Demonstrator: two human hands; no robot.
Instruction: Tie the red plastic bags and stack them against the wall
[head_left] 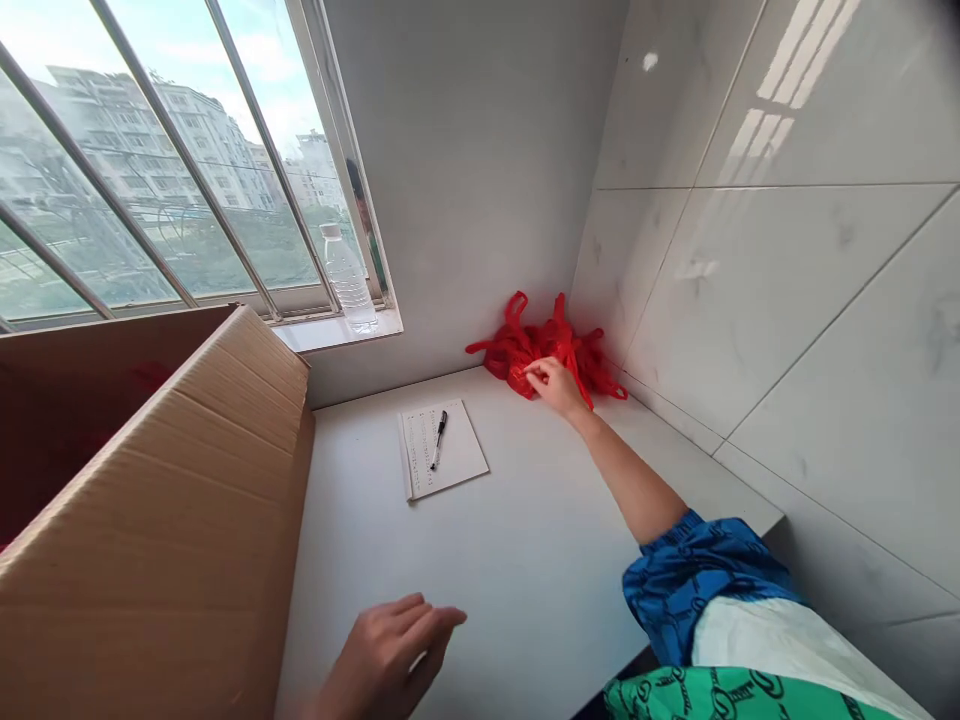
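A heap of red plastic bags (517,350) with looped handles lies in the far corner of a white tabletop (525,540). My right hand (553,385) reaches over the heap's front, its bent fingers slightly apart at the bags. No bag is visibly lifted by them. Low in the view, my left hand (394,650) hovers over the near part of the tabletop, fingers loosely bent, thumb apart, nothing in it. Between the hands and farther left lies a notebook (465,455) with rows of small marks, and a black-capped pen (439,440) rests across it.
A large open cardboard box (172,520) stands along the left side, with something red dimly visible inside. On the sill of the barred window stands a clear plastic bottle (349,280). A grey wall (472,180) and a marbled tile wall (780,290) meet behind the bags.
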